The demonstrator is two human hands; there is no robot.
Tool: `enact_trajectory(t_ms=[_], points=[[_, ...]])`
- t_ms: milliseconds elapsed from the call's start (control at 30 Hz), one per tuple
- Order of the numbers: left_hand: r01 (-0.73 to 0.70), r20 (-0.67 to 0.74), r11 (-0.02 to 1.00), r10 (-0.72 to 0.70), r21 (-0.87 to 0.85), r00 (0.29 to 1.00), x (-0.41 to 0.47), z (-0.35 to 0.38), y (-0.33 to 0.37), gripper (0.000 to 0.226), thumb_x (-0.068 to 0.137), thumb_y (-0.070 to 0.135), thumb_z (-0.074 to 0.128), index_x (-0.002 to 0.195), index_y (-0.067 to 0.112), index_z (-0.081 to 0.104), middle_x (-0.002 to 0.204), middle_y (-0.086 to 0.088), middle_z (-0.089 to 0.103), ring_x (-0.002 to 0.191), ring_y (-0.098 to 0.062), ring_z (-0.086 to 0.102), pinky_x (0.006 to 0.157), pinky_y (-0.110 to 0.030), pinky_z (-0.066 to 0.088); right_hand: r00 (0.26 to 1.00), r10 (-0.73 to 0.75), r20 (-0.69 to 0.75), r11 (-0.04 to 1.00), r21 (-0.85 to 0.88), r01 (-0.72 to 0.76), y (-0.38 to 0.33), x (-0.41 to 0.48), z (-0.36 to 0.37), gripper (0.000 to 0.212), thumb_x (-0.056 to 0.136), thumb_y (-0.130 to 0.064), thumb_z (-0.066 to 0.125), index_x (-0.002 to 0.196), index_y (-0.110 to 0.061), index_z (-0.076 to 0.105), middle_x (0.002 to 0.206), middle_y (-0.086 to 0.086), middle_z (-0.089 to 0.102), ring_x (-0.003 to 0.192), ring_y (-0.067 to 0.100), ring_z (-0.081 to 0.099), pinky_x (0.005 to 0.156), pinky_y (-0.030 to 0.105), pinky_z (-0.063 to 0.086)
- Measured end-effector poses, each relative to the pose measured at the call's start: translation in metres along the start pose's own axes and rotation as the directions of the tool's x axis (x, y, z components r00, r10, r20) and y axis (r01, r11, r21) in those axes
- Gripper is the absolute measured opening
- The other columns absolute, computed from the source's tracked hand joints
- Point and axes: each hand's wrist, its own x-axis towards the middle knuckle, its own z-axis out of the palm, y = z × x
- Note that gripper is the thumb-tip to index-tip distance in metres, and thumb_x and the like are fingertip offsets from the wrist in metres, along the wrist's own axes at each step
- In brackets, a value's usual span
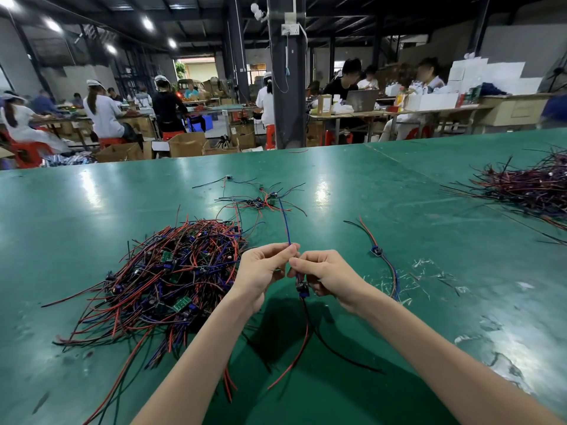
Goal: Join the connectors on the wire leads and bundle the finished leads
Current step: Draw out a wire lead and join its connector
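Both hands are raised over the green table (pixel 399 210), fingertips almost touching. My left hand (pixel 264 268) pinches the near end of a blue wire (pixel 284 219) that runs away to a small cluster of leads. My right hand (pixel 322 274) grips a lead with a small dark module (pixel 302 286); its red and black wires (pixel 302 342) hang down toward the table. A big tangled pile of red, black and blue leads (pixel 165 277) with small green boards lies to the left of my hands.
One joined lead (pixel 377 251) lies alone on the right. A few loose leads (pixel 260 200) sit farther back at centre. Another heap of dark wires (pixel 527 185) lies at the far right. People work at benches beyond the table's far edge.
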Motion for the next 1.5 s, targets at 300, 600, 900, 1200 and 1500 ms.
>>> enact_trajectory(t_ms=[300, 600, 900, 1200, 1500], points=[[-0.143, -0.232, 0.99, 0.141, 0.011, 0.962, 0.007, -0.009, 0.002, 0.007, 0.085, 0.009, 0.067, 0.081, 0.014, 0.07, 0.077, 0.004, 0.07, 0.072, -0.004, 0.06, 0.064, -0.022, 0.044, 0.992, 0.025, 0.127, 0.997, -0.072, -0.016, 0.003, -0.002, 0.004, 0.03, 0.088, -0.022, 0.066, 0.059, -0.016, 0.067, 0.048, -0.005, 0.048, 0.04, 0.005, 0.03, 0.038, 0.015, 0.021], [-0.178, -0.336, 0.983, 0.156, -0.035, 0.929, 0.012, -0.018, 0.009, 0.002, 0.085, 0.01, 0.068, 0.085, 0.012, 0.069, 0.074, 0.004, 0.068, 0.06, 0.0, 0.058, 0.06, -0.019, 0.046, 0.964, 0.058, 0.261, 0.99, -0.14, -0.022, -0.001, -0.005, 0.0, 0.025, 0.087, -0.024, 0.066, 0.063, -0.016, 0.067, 0.051, -0.004, 0.045, 0.04, 0.006, 0.03, 0.04, 0.016, 0.02], [-0.24, -0.381, 0.969, 0.243, 0.058, 0.892, 0.009, -0.012, 0.007, 0.005, 0.082, 0.011, 0.072, 0.079, 0.014, 0.071, 0.07, 0.005, 0.066, 0.059, -0.002, 0.052, 0.062, -0.017, 0.046, 0.931, 0.099, 0.352, 0.987, -0.152, -0.047, -0.006, -0.005, -0.01, 0.024, 0.088, -0.025, 0.064, 0.065, -0.017, 0.067, 0.058, -0.001, 0.05, 0.041, 0.006, 0.032, 0.039, 0.013, 0.022], [-0.24, -0.377, 0.967, 0.253, 0.082, 0.891, 0.009, -0.013, 0.007, 0.002, 0.082, 0.013, 0.072, 0.081, 0.014, 0.07, 0.077, 0.0, 0.067, 0.066, -0.007, 0.053, 0.065, -0.019, 0.045, 0.925, 0.115, 0.362, 0.985, -0.159, -0.06, -0.006, -0.005, -0.01, 0.024, 0.089, -0.025, 0.064, 0.067, -0.016, 0.065, 0.056, -0.007, 0.058, 0.042, 0.005, 0.035, 0.04, 0.014, 0.023], [-0.159, -0.226, 0.985, 0.141, -0.065, 0.964, 0.006, -0.01, 0.013, 0.01, 0.087, 0.013, 0.064, 0.096, 0.01, 0.068, 0.082, 0.007, 0.072, 0.067, -0.001, 0.057, 0.057, -0.013, 0.047, 0.951, 0.026, 0.307, 0.995, -0.103, 0.007, -0.005, -0.003, -0.011, 0.023, 0.088, -0.026, 0.066, 0.067, -0.015, 0.07, 0.056, -0.004, 0.053, 0.044, 0.006, 0.035, 0.041, 0.014, 0.023]])
